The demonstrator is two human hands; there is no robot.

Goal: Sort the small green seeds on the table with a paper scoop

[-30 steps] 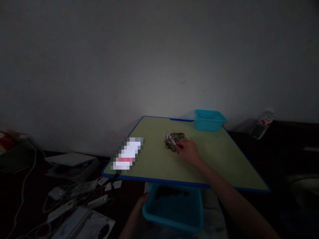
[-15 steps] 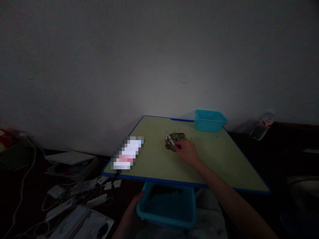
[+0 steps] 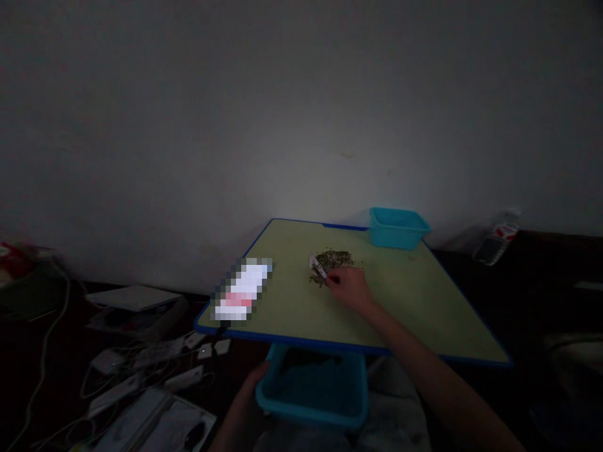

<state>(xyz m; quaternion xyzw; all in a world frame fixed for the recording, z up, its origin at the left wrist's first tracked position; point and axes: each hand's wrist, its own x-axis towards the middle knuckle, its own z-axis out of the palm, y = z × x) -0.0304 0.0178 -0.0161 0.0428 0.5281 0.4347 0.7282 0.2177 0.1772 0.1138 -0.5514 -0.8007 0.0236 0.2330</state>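
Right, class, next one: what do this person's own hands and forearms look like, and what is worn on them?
Right hand: ungloved, forearm bare, no sleeve, watch or bracelet visible. Left hand: ungloved too, but too dim for finer detail.

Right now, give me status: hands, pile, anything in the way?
Left hand gripping lower blue basin. Right hand pinching pale strip at grainy pile. Board's near edge partly covers basin.
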